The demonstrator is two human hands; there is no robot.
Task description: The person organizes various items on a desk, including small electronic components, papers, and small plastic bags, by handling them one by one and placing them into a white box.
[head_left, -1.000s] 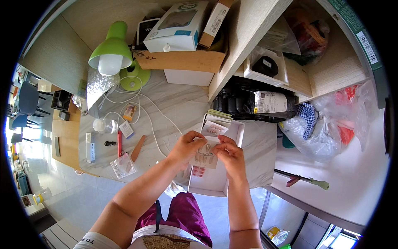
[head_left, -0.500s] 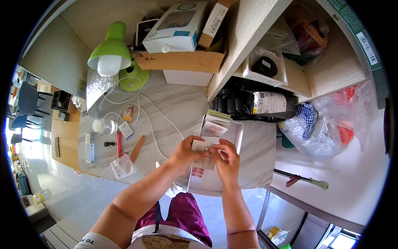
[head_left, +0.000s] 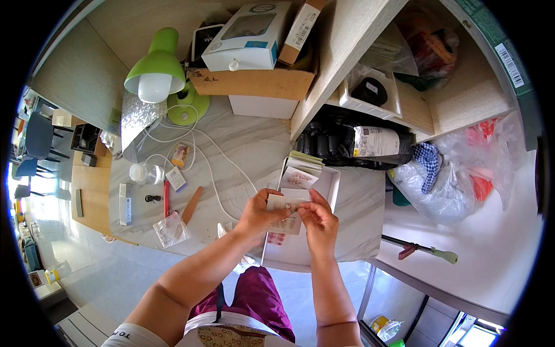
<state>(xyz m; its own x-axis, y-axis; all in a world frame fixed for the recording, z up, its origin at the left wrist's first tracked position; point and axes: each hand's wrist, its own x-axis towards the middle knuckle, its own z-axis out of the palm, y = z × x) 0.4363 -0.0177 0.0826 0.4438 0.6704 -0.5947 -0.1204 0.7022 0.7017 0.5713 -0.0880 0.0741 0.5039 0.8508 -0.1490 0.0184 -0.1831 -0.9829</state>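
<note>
The left hand (head_left: 261,211) and right hand (head_left: 317,218) are pinched on 1 small white paper card (head_left: 284,215), held over an open white cardboard box (head_left: 324,191).

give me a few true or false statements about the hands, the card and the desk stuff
1. Both hands hold a small card over the white box. True: left hand and right hand grip the small card above the white box.
2. The green lamp stands right of the box. False: the green lamp is at the far left.
3. A white cable runs across the desk. True: white cable.
4. The right hand grips a red pen. False: the red pen lies untouched on the desk, left.
</note>
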